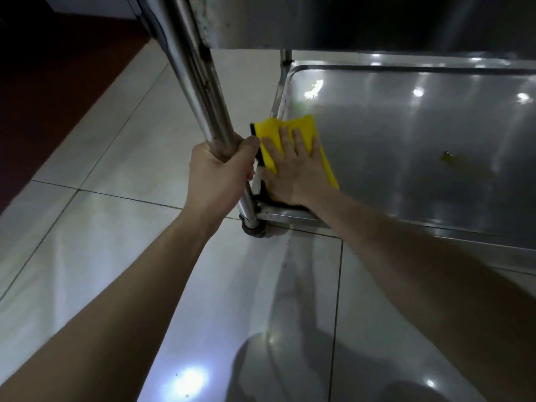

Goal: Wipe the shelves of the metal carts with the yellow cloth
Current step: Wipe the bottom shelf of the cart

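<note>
Left hand (220,166) grips the cart post (200,91). Right hand (293,169), fingers spread flat, presses the cloth (301,126) at the shelf's (420,140) near-left corner.

No writing, label, brand mark, number or sign can be read, whether on the cart (406,146), on the cloth (271,132) or on the floor (116,204).
</note>
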The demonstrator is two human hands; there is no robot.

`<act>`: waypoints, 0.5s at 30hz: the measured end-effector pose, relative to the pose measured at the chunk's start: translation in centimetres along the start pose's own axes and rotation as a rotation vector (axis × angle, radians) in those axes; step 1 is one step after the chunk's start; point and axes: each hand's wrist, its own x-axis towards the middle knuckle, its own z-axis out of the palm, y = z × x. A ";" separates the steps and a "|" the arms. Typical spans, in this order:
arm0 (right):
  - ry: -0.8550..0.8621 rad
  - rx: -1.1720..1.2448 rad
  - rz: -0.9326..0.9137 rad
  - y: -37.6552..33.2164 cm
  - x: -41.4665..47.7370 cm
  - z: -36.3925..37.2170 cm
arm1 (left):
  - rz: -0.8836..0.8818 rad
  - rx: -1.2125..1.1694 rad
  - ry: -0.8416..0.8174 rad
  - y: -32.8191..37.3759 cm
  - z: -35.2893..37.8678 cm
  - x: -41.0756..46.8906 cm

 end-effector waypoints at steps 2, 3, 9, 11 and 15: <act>0.004 -0.001 -0.082 -0.4 -3.4 0.5 | -0.014 0.006 -0.002 0.3 -0.1 -0.1; -0.014 0.017 -0.097 0.1 -4.6 0.6 | -0.025 0.010 -0.006 0.4 -0.1 -0.1; -0.037 0.015 0.068 11.5 -11.4 -1.3 | -0.089 0.059 -0.001 0.5 -0.7 -0.1; 0.004 0.003 0.185 18.0 -15.0 -2.3 | -0.110 0.114 0.028 0.5 -0.9 0.2; -0.043 -0.011 0.294 26.3 -19.9 -3.6 | -0.247 0.378 0.158 0.8 -1.0 0.4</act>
